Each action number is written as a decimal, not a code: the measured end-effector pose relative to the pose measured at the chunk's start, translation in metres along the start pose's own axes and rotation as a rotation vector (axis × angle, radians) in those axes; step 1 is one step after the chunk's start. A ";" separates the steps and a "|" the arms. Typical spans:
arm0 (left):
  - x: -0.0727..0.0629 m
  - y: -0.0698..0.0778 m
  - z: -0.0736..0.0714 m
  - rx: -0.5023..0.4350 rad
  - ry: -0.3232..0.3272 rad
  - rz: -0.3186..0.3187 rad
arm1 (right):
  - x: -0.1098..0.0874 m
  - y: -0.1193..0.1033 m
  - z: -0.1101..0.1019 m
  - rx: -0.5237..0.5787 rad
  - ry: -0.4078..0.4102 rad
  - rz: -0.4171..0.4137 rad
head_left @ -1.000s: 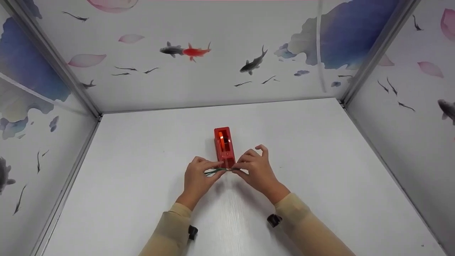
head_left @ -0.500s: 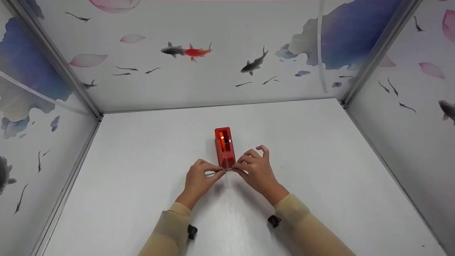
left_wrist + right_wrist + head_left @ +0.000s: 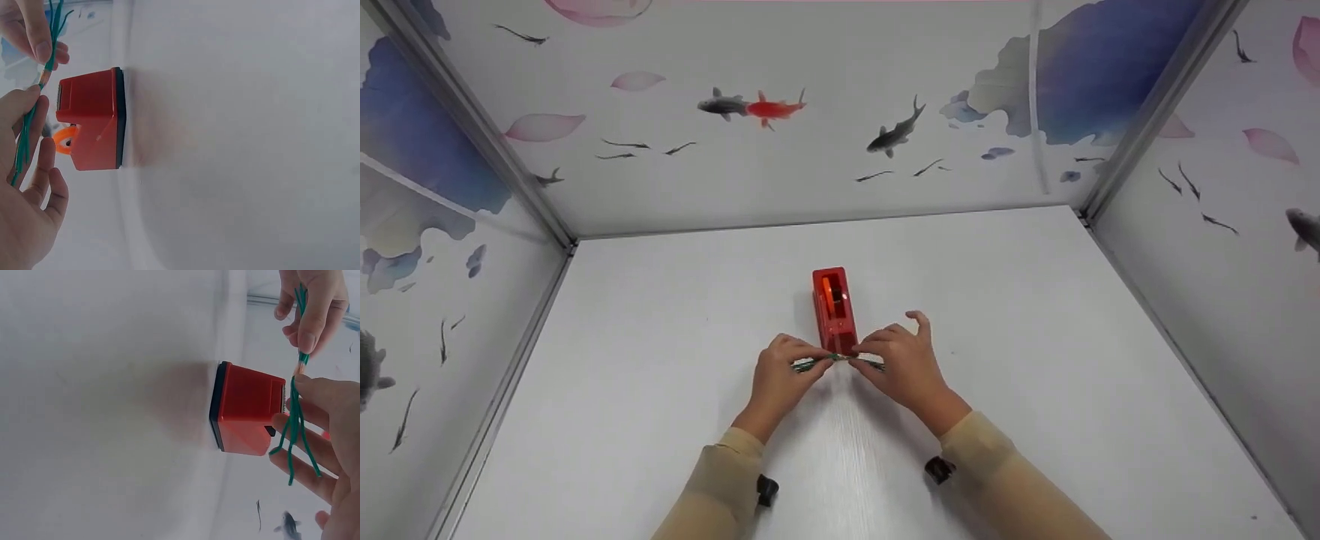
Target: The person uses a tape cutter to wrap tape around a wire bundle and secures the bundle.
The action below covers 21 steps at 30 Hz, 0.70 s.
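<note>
In the head view, my left hand [image 3: 781, 379] and right hand [image 3: 909, 367] meet in front of a red tape dispenser [image 3: 835, 300]. Between thumb and fingers, each hand pinches one side of a bundle of thin green wires [image 3: 293, 410]. A short copper-coloured stretch [image 3: 300, 369] shows between the two grips. Loose green ends fan out along the right palm in the right wrist view; others run back over the left palm in the left wrist view. Close beside the fingers is the dispenser's toothed cutting edge [image 3: 58, 97]. An orange ring [image 3: 64, 140] sits inside the dispenser.
The white tabletop [image 3: 660, 337] carries the dispenser near its middle. White panels with painted fish enclose it at the back [image 3: 825, 172] and both sides. Black wrist devices [image 3: 939, 470] stick out from under the sleeves.
The right fingertips have shifted slightly on the wires, and green strands now show below the right hand. On the left, the visible strands thinned, then thickened again. The dispenser stays in place.
</note>
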State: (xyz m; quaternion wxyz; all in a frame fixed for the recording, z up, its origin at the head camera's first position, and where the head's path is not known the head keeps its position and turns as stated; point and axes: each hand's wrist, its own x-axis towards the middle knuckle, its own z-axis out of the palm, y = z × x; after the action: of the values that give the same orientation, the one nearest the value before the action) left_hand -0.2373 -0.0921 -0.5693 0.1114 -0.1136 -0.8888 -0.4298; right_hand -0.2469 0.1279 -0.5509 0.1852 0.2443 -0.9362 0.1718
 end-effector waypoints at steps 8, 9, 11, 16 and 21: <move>-0.003 -0.001 0.004 -0.090 0.048 0.014 | 0.007 0.000 0.002 0.570 -0.305 0.294; -0.003 -0.002 0.005 -0.105 0.053 0.017 | 0.007 0.001 0.003 0.638 -0.325 0.332; -0.004 -0.003 0.006 -0.133 0.063 0.020 | 0.008 0.002 0.005 0.750 -0.341 0.383; -0.005 -0.005 0.007 -0.176 0.087 0.009 | 0.007 0.003 0.008 0.909 -0.355 0.416; -0.004 -0.006 0.005 -0.184 0.084 0.011 | 0.009 0.001 0.013 1.007 -0.381 0.481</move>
State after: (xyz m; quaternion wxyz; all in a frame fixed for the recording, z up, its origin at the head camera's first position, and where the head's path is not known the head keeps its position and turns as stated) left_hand -0.2361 -0.0916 -0.5778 0.1401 -0.1100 -0.8394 -0.5135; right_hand -0.2582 0.1196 -0.5580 -0.1691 0.1096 -0.7851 0.5857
